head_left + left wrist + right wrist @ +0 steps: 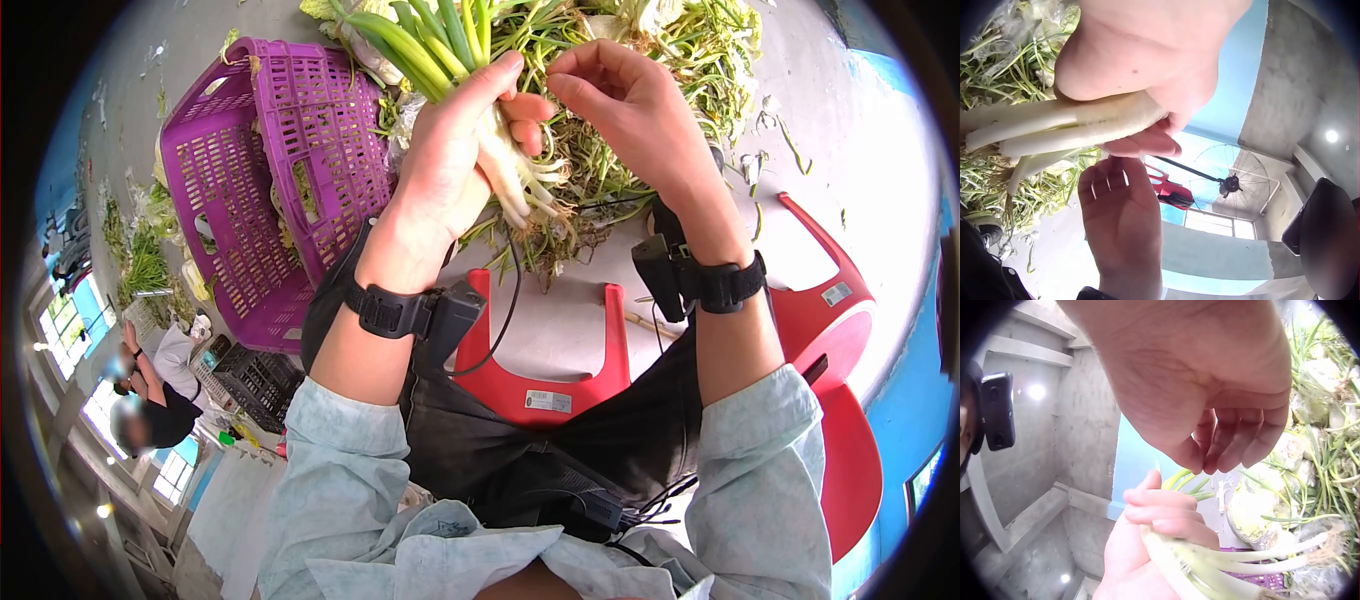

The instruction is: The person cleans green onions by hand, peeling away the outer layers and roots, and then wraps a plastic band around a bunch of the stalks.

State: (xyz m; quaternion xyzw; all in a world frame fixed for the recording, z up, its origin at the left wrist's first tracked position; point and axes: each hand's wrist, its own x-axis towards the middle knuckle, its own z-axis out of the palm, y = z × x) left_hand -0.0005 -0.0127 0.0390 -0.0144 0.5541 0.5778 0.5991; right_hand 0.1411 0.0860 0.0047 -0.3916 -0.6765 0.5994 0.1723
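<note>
My left hand (445, 150) grips a bunch of spring onions (505, 170) around the white stems. Their green leaves point away from me, and the stringy roots hang toward my lap. In the left wrist view the white stems (1066, 128) run out sideways from under the palm. Just right of the bunch is my right hand (640, 120), fingers curled and thumb tip drawn in close to them. The right wrist view shows those fingertips (1210, 465) bunched above the left hand (1154, 531), with nothing visible between them.
A heap of trimmed leaves and roots (700, 70) lies on the floor ahead. A purple plastic crate (325, 170) lies tipped at left. Red stools (540, 390) stand before and right of me. Two people (155, 410) work far left. A cable (515, 300) hangs from the left wrist.
</note>
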